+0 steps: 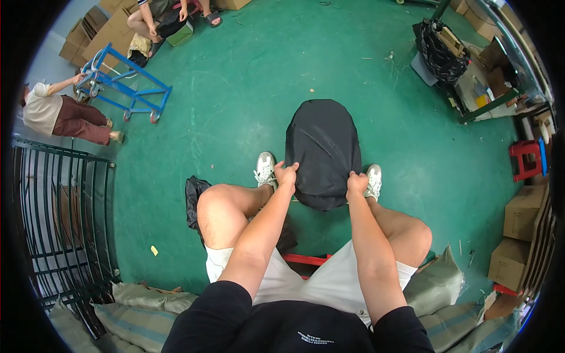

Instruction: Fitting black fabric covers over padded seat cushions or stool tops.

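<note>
Between my feet is a long, rounded black fabric cover [323, 147], its surface smooth with a few creases. Whether something lies inside it is hidden. My left hand [286, 176] pinches its left edge near the lower end. On the opposite edge, my right hand [356, 183] grips the fabric with closed fingers. Beside my left leg lies a crumpled black fabric bundle [195, 200], partly covered by my knee.
A person at the left holds a blue wheeled frame [132, 88]; another sits at the top. Metal racks [65, 217] stand left. Woven sacks [432, 282] lie around my seat. At right are cartons [512, 262], a red stool [525, 160] and a bin with a black bag [441, 50].
</note>
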`<act>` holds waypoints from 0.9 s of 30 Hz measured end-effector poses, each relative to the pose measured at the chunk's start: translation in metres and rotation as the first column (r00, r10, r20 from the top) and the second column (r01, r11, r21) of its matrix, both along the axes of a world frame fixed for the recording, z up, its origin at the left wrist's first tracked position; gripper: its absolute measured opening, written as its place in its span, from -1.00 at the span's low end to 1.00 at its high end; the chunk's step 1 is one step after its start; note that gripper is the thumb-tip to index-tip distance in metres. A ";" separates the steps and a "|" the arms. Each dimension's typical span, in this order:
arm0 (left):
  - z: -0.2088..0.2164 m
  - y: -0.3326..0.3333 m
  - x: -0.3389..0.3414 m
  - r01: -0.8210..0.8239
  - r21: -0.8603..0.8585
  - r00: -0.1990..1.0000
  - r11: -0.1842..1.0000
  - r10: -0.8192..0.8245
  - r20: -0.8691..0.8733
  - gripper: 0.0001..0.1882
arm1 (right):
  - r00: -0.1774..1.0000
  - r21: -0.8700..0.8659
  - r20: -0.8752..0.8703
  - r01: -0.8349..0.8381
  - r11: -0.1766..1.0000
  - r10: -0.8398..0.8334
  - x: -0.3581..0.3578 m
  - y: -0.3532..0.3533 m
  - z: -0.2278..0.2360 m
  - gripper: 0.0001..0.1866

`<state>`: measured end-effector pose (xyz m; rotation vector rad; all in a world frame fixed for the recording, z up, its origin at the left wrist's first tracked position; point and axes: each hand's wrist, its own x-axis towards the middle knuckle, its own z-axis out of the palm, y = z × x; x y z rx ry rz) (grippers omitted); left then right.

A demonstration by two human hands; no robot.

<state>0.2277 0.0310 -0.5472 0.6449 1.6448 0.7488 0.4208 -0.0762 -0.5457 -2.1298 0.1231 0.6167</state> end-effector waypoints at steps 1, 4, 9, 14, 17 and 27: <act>-0.003 -0.002 -0.002 0.001 0.034 1.000 0.999 -0.002 0.013 -0.27 | 0.998 -0.063 -0.065 -0.016 0.998 0.012 -0.002 -0.007 -0.004 -0.58; -0.008 -0.007 -0.005 0.070 0.083 0.997 0.994 -0.068 -0.026 -0.30 | 0.996 -0.122 -0.087 -0.033 0.992 0.022 -0.006 -0.028 -0.020 -0.63; -0.006 -0.018 -0.018 0.118 0.083 0.984 0.990 -0.105 -0.147 -0.31 | 0.976 -0.275 0.089 -0.167 0.947 0.198 -0.031 -0.039 0.019 -0.72; -0.020 -0.032 -0.021 0.124 0.104 0.971 0.987 -0.099 -0.217 -0.44 | 0.976 -0.301 0.118 -0.143 0.943 0.186 -0.036 -0.049 0.018 -0.71; -0.041 -0.035 -0.038 0.104 0.120 0.970 0.987 -0.074 -0.232 -0.50 | 0.975 -0.290 0.112 -0.152 0.945 0.192 -0.043 -0.046 0.027 -0.70; 0.061 -0.059 -0.008 0.591 -0.053 0.528 0.805 -0.436 -0.729 -0.27 | 0.744 -0.558 -0.073 -0.582 0.591 0.664 -0.026 -0.067 0.044 -0.66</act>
